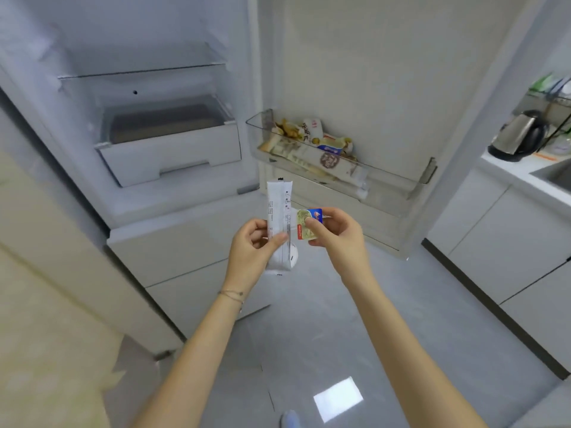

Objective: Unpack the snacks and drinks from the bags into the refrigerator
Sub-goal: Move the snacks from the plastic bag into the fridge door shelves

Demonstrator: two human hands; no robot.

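Note:
I stand before the open refrigerator [173, 193]. My left hand [250, 251] pinches a long white snack packet [279, 211], held upright with its printed back toward me. Beside it, my right hand [336, 233] pinches a small packet [309, 223] with a green, red and blue label. The two packets nearly touch at mid-height. The clear door bin [398, 180] on the open door holds several snack packs [312, 143] piled at its left end. No bag is in view.
Inside the refrigerator are a glass shelf [142, 71] and a white drawer [173, 156] with a dark inside. A kitchen counter [509, 168] at right carries a steel kettle [519, 135]. Grey floor tiles [309, 350] lie below my arms.

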